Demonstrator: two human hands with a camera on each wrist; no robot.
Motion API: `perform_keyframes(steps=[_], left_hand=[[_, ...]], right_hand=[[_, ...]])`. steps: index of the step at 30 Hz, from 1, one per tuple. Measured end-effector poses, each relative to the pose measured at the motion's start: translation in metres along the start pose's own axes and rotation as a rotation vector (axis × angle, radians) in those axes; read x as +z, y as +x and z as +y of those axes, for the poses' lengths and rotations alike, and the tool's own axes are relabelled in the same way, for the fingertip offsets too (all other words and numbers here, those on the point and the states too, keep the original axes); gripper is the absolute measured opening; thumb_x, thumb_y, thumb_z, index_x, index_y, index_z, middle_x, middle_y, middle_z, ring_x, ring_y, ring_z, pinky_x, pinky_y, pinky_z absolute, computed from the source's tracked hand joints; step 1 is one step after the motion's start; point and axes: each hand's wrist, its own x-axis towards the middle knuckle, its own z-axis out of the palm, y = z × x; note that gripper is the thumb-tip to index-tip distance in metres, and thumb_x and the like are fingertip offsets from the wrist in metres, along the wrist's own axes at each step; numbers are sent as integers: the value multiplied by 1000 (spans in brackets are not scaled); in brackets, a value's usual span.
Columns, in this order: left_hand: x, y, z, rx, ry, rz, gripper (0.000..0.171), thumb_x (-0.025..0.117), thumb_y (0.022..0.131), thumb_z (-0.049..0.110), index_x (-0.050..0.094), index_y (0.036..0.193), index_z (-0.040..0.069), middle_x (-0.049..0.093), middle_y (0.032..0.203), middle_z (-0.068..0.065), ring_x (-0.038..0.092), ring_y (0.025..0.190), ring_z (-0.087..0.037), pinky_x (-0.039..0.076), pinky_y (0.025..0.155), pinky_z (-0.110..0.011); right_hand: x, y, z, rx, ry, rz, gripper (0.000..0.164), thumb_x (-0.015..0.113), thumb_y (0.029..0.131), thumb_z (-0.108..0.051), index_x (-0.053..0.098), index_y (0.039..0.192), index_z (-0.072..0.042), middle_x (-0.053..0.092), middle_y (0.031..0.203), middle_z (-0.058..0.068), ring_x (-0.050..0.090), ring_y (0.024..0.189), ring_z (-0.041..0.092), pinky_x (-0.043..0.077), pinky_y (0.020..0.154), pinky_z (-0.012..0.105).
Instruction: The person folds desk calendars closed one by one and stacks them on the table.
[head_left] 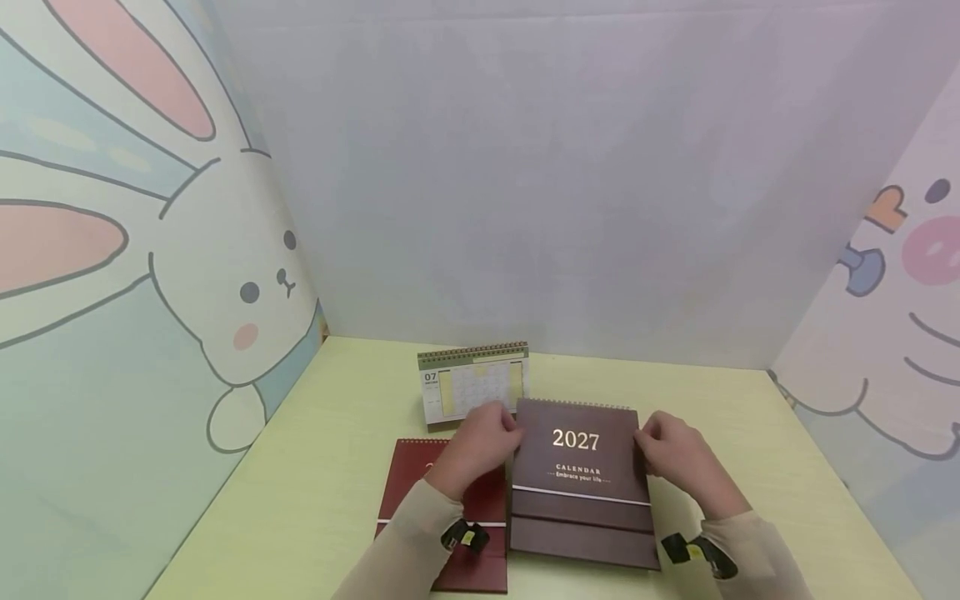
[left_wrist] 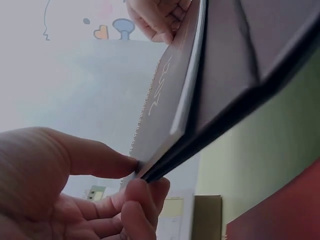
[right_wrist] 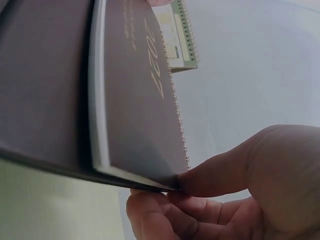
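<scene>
A dark brown 2027 desk calendar (head_left: 577,458) with a spiral-bound top edge is held between both hands. My left hand (head_left: 480,446) pinches its left edge near the top. At the opposite edge, my right hand (head_left: 678,454) pinches it between thumb and fingers. In the left wrist view, the brown calendar (left_wrist: 175,90) is seen edge-on, its page block lying over a dark backing. The right wrist view shows the thumb on the cover near the spiral, with the other fingers beneath. A red desk calendar (head_left: 480,492) lies under my left forearm, partly hidden by it.
Behind the hands, a standing desk calendar (head_left: 480,387) with a green top band displays a page marked 07. The pale yellow-green table (head_left: 300,467) meets a plain back wall (head_left: 525,183). Cartoon-printed side walls (head_left: 225,267) rise at left and right.
</scene>
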Motion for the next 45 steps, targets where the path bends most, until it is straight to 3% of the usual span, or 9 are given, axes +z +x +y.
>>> perform_keyframes(steps=[2,14,27,45], left_hand=[[-4,-1,0,8,3,12,15,78,106,15,71,94,7,71,87,-6,63,76,-20,48,65,-31],[-25,-7,4,32,8,26,18,82,106,17,71,95,8,73,93,-7,65,82,-20,51,70,-30],[-37,-10,1,43,-4,9,23,84,107,20,68,95,9,71,91,-6,63,79,-19,50,68,-30],[-47,-11,-2,37,26,22,22,85,105,17,68,96,7,72,92,-8,64,83,-19,50,70,-29]], right_hand=[[0,-1,-3,-9,19,8,26,61,119,-20,64,100,-3,71,81,7,68,74,20,52,66,37],[-2,-10,-22,-16,111,12,24,61,121,-17,63,103,-1,73,85,9,73,76,19,55,66,35],[0,-16,-28,-29,132,37,23,65,121,-18,63,102,-5,70,78,5,66,73,18,50,62,32],[12,-16,-33,-44,184,42,22,67,121,-18,63,103,-5,72,79,6,69,74,18,54,64,30]])
